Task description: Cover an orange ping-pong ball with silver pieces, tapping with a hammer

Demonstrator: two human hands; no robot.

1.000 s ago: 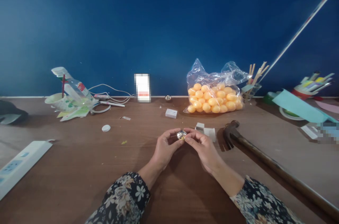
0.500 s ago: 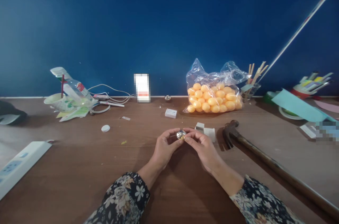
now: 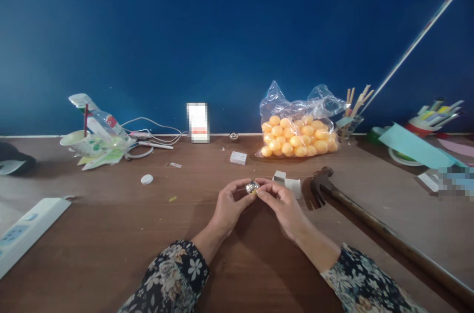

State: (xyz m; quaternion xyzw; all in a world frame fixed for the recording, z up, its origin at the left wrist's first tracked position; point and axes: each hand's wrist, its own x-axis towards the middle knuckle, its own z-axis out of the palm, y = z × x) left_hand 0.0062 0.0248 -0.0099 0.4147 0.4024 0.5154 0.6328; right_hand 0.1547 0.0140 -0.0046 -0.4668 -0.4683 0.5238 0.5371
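Observation:
Between my hands is a small, shiny silver rounded piece [image 3: 252, 186] with a bit of yellow at its lower edge. My left hand [image 3: 232, 203] grips it from the left with thumb and fingers. From the right, my right hand [image 3: 281, 203] closes thumb and forefinger at its lower right edge. Fingertips hide part of the piece and whatever else they may pinch. Just behind my right hand lies an opened small white box [image 3: 293, 187]. A claw hammer [image 3: 374, 224] rests to the right of that hand.
Near the wall stand a clear bag of orange balls [image 3: 296, 137], a similar silver piece [image 3: 234, 136] and a lit phone [image 3: 198, 123]. A small white box [image 3: 238, 158] and a white cap [image 3: 147, 179] lie on the table. At left is a power strip [image 3: 31, 231].
Both hands stay in nearly the same place around the silver piece. The whole view has shifted very slightly.

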